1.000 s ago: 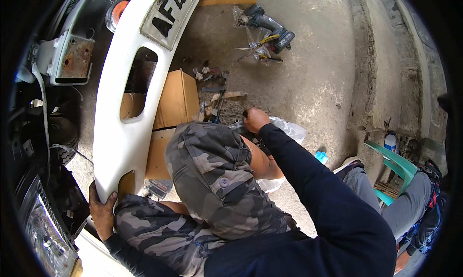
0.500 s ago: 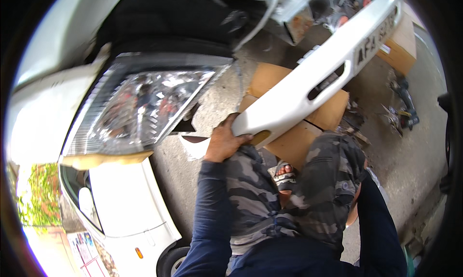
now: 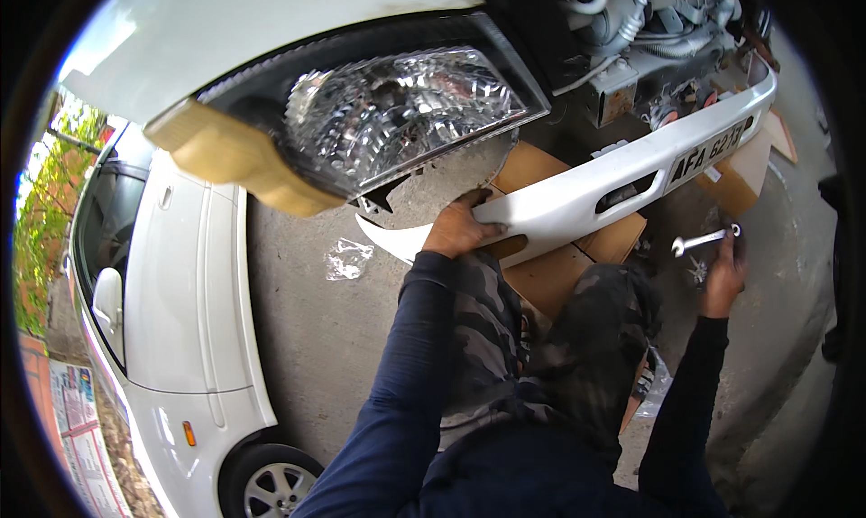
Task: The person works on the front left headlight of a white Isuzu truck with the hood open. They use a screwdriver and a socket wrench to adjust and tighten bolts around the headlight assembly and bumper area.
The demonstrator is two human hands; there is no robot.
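Observation:
A long white bumper (image 3: pixel 557 202) with a license plate slants from beside my lap to the far right. My left hand (image 3: pixel 458 227) is closed on its upper edge near the left end, fingers over the top. The bumper's tapered tip sticks out to the left of that hand. Held up at the right, a silver combination wrench (image 3: pixel 700 242) points leftward in my right hand (image 3: pixel 725 274), which grips it by its ring end. Above my left hand sits a clear headlight (image 3: pixel 397 112) in the vehicle's front, with a yellowish corner piece (image 3: pixel 244 161) along its lower left.
Opened cardboard boxes (image 3: pixel 530 168) lie beneath and behind the bumper. Exposed vehicle front parts (image 3: pixel 631 35) are at the top right. A white car (image 3: pixel 189 292) stands at the left, and a clear plastic wrapper (image 3: pixel 348 259) lies on the concrete floor.
My right hand has come up into view at the right, holding the wrench. My left hand keeps its hold on the bumper while the view has shifted.

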